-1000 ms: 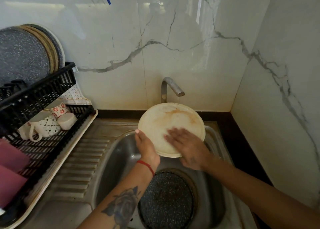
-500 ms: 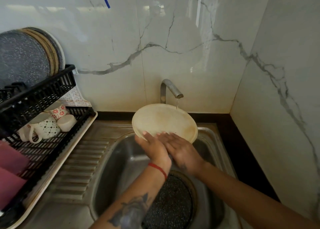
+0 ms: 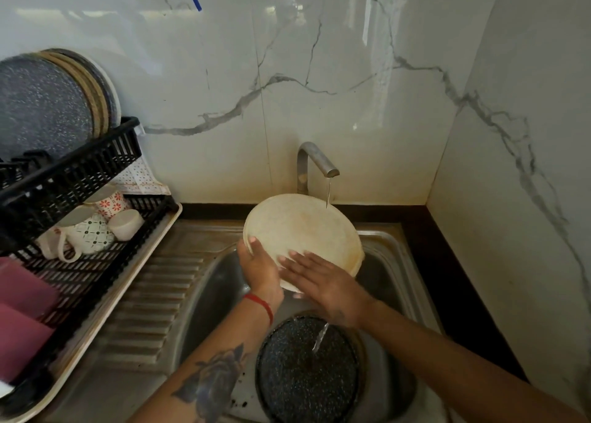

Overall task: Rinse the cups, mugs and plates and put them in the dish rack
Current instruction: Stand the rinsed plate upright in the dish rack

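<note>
A dark plate [image 3: 307, 371] lay flat in the sink [image 3: 211, 282] nearest you, water running onto it. Just beyond it, your left hand [image 3: 260, 270] gripped the cream plate [image 3: 300, 231] by its near-left rim, thumb over the face, the other fingers hidden behind it. Your right hand [image 3: 323, 282] lay flat on the plate's lower face, fingers straight and slightly spread. You held that plate tilted over the sink, its far edge under the tap [image 3: 315, 163], where a thin stream struck it. Left of the sink, the rack [image 3: 64, 179] held mugs [image 3: 86, 227] on their sides in its lower tier and plates [image 3: 48, 103] on edge in its upper tier.
</note>
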`<state>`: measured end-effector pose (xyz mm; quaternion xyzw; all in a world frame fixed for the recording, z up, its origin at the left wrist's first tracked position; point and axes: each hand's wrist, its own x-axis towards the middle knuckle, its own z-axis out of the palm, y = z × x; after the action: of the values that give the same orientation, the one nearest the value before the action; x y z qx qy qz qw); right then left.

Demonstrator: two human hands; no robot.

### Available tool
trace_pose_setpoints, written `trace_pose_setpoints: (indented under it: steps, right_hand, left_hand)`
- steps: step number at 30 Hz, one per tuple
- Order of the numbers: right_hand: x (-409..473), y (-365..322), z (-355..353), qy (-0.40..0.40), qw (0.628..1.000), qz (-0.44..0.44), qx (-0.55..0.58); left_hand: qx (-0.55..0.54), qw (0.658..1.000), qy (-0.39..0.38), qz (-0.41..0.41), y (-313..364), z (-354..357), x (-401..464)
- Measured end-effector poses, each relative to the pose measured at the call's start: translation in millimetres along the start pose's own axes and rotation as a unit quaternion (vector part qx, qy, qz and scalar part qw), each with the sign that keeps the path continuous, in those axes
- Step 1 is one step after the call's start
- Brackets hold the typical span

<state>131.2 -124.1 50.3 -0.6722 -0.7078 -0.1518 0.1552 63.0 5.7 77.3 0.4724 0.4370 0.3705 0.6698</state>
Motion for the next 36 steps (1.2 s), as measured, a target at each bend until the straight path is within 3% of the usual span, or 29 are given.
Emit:
trace_pose_setpoints:
  steps: [2, 4, 8, 10, 13, 16, 18, 24, 27, 29, 32, 36]
  right_hand:
    - [-21.3, 15.9, -10.4, 0.004, 1.000, -0.006, 0.002]
    - [-27.1, 24.0, -17.8, 0.020, 0.998, 0.053, -0.006]
    - [13.2, -5.4, -3.2, 0.038, 0.993, 0.107, 0.030]
    - [18.1, -14.2, 3.8, 0.034, 0.995, 0.077, 0.051]
    - [-9.8, 5.1, 3.6, 0.000, 0.999, 0.015, 0.031]
    - [-39.3, 31.5, 2.3, -0.061, 0.986, 0.154, -0.010]
    - [-36.4, 26.4, 7.3, -0.082, 0.977, 0.194, -0.016]
    - [-5.2, -11.4, 10.5, -0.008, 0.999, 0.036, 0.039]
    - [-31.4, 10.6, -2.0, -0.008, 0.999, 0.039, 0.035]
    - [-33.0, 15.7, -8.0, 0.011, 0.996, 0.083, 0.031]
    - [-5.4, -4.6, -0.6, 0.042, 0.992, 0.109, 0.046]
    - [1.1, -11.2, 4.5, 0.034, 0.997, 0.039, 0.063]
  left_hand:
    - [0.036, 0.999, -0.026, -0.012, 10.9, -9.8, 19.5]
    - [0.046, 0.999, -0.004, -0.022, 17.8, -9.9, 25.5]
    - [-0.071, 0.995, 0.075, 0.006, 2.7, 15.3, -18.7]
    - [-0.095, 0.994, 0.055, -0.005, -4.4, 14.6, -28.0]
    - [-0.044, 0.999, 0.018, -0.010, -4.9, -1.3, -9.8]
    - [-0.039, 0.999, -0.014, -0.001, -5.1, -9.6, 2.9]
    - [-0.056, 0.998, -0.013, -0.006, -6.4, -7.5, -1.7]
    - [0.015, 1.000, -0.017, 0.011, -7.3, -1.2, -8.3]
    - [0.038, 0.999, -0.028, -0.012, 7.6, -13.8, 18.4]
    - [0.009, 1.000, 0.005, -0.011, 8.2, -9.8, 10.9]
    - [-0.122, 0.992, 0.045, -0.005, -4.0, 13.6, -28.2]
    - [-0.148, 0.988, 0.029, -0.034, -4.9, 11.7, -25.5]
